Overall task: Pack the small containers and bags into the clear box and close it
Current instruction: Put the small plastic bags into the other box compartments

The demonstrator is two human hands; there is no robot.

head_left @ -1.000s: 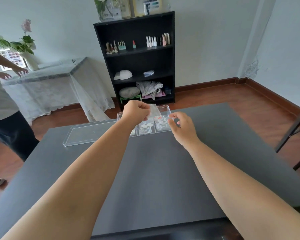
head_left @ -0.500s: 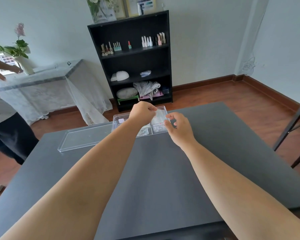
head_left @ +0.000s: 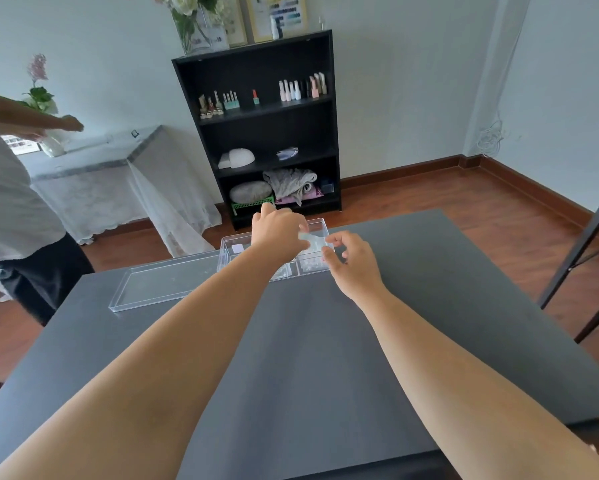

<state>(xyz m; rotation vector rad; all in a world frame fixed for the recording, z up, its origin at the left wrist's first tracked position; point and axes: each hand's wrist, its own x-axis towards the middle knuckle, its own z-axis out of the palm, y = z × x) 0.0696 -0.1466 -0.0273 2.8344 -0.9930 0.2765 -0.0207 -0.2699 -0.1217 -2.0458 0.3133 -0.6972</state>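
On the dark tabletop [head_left: 308, 341] the clear box [head_left: 317, 227] stands open, its lid [head_left: 166, 284] just left of it. Over the box, the left hand [head_left: 279, 232] pinches a small bag [head_left: 312, 241]; the right hand [head_left: 351, 259] is half-open beside it. Better to lay the bag flat, below the box's rim.

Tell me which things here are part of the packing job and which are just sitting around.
Job: clear box, its lid, small clear bag held over it, left hand, right hand.
Not job: black shelf, nail polish bottles, flower vase.
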